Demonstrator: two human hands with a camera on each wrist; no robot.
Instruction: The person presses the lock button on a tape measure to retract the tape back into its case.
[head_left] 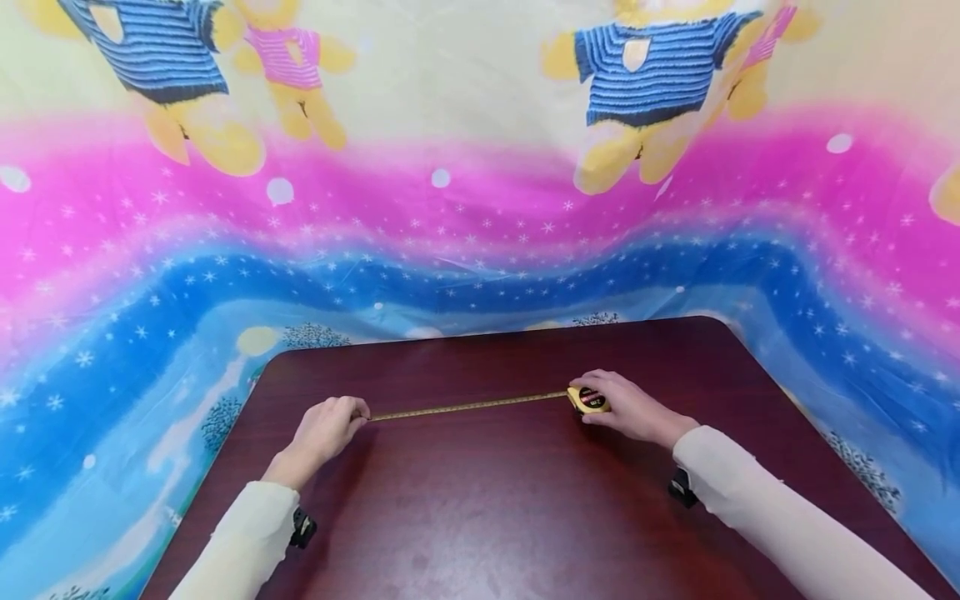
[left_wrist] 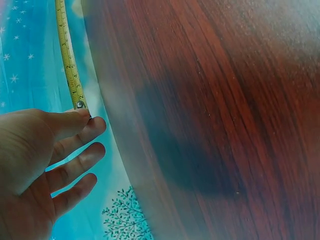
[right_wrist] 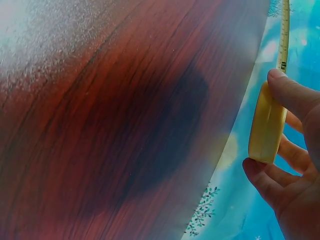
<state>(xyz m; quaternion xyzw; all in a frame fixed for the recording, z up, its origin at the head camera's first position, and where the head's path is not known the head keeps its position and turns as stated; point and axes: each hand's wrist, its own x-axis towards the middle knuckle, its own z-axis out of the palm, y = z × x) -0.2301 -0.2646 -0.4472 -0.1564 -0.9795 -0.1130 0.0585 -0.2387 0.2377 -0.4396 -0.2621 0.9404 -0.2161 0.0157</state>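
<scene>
A yellow tape measure [head_left: 589,400] with a dark round label is gripped in my right hand [head_left: 632,406]. Its yellow blade [head_left: 468,407] stretches nearly straight across to my left hand [head_left: 327,431], above the dark red table. In the left wrist view, the thumb and index finger pinch the metal hook end of the blade [left_wrist: 73,85], while the other fingers are spread and loosely bent. The right wrist view shows the yellow case [right_wrist: 267,125] edge-on, with the thumb at its top near the blade's exit and fingers around its lower end.
The glossy dark red wooden table [head_left: 465,517] has rounded far corners. Behind and beside it hangs a printed cloth [head_left: 480,200] with bears, snowflakes and pink and blue bands. Each wrist wears a small black device [head_left: 302,528] by the pale sleeve [head_left: 772,508].
</scene>
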